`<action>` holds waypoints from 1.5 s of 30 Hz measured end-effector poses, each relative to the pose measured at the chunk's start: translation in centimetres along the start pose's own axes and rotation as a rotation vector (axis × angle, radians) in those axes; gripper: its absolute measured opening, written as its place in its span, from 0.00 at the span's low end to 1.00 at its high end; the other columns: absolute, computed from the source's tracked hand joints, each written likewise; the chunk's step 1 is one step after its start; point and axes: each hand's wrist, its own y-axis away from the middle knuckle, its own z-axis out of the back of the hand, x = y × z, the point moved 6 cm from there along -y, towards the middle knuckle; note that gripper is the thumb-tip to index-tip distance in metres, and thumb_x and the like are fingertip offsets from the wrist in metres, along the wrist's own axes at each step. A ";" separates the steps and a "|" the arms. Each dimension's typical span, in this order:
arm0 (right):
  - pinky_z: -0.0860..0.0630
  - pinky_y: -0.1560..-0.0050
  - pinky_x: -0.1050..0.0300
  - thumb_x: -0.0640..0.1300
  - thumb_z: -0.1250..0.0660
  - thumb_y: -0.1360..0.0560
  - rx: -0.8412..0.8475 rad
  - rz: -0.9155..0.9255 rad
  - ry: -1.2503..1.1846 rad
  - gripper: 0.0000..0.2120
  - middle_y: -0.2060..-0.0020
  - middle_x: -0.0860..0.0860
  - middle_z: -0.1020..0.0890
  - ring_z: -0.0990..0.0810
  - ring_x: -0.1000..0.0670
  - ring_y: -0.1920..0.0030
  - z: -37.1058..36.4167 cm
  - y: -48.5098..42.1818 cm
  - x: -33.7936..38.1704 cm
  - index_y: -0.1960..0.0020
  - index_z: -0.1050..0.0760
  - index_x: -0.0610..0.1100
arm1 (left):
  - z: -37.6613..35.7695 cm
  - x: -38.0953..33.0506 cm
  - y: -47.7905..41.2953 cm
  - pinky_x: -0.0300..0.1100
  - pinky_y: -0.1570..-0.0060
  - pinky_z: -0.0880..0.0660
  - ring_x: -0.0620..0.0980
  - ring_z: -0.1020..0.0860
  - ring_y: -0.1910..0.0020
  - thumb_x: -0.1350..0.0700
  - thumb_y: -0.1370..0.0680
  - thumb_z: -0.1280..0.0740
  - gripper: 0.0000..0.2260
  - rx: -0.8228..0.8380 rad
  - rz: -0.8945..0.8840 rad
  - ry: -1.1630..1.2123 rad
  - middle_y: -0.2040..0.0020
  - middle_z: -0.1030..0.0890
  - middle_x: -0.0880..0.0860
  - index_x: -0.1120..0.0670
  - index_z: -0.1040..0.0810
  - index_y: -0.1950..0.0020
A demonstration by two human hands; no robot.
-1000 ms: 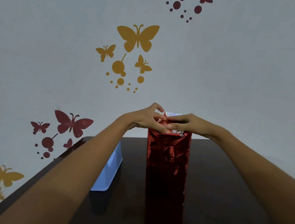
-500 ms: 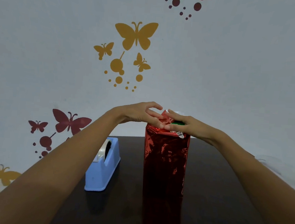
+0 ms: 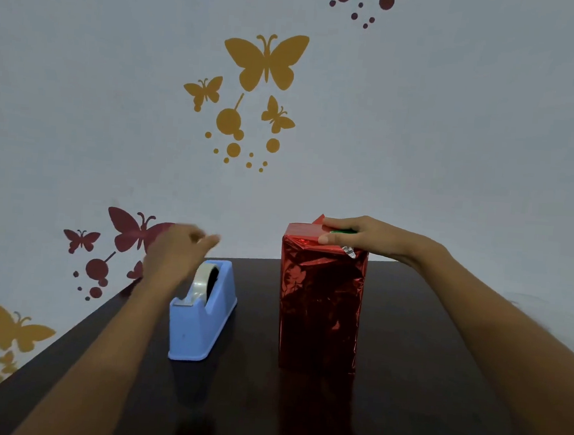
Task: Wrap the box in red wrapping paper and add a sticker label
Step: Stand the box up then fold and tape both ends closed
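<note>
While the right hand (image 3: 376, 238) pins the flap (image 3: 303, 234) beneath flat fingers on the tall red foil-wrapped box (image 3: 320, 305), the blurred left hand (image 3: 176, 253) seems curled; slackening could spring it.

Single head-worn camera looks forward, slightly down across the table (image 3: 417, 337); faces the wall (image 3: 440, 133); close.

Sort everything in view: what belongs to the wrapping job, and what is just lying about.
Belongs to the job:
red-wrapped box
right hand, pressing the box's top fold
blue tape dispenser
left hand, blurred, above the dispenser

Just there:
butterfly wall stickers
dark table
</note>
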 end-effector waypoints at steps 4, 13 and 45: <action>0.44 0.30 0.59 0.55 0.36 0.25 0.007 0.012 -0.006 0.30 0.28 0.53 0.35 0.38 0.53 0.29 -0.1 0.2 0.0 0.26 0.38 0.47 | -2.8 8.0 2.1 0.41 0.67 0.31 0.51 0.25 0.68 0.41 0.24 0.37 0.20 0.348 0.303 -0.485 0.64 0.23 0.54 0.57 0.31 0.63; 0.37 0.35 0.58 0.57 0.34 0.26 -0.013 -0.011 -0.058 0.30 0.37 0.49 0.26 0.30 0.50 0.34 -0.2 0.4 -0.2 0.29 0.32 0.44 | -4.1 7.8 2.4 0.59 0.50 0.23 0.67 0.30 0.36 0.62 0.22 0.34 0.22 0.439 0.779 0.249 0.30 0.36 0.63 0.66 0.35 0.31; 0.35 0.37 0.59 0.58 0.33 0.30 -0.087 0.062 -0.122 0.31 0.31 0.53 0.31 0.31 0.51 0.34 -0.2 0.5 -0.2 0.29 0.32 0.50 | -6.5 10.2 8.0 0.45 0.63 0.18 0.49 0.19 0.55 0.61 0.28 0.27 0.09 -0.138 0.635 0.981 0.47 0.19 0.54 0.62 0.19 0.50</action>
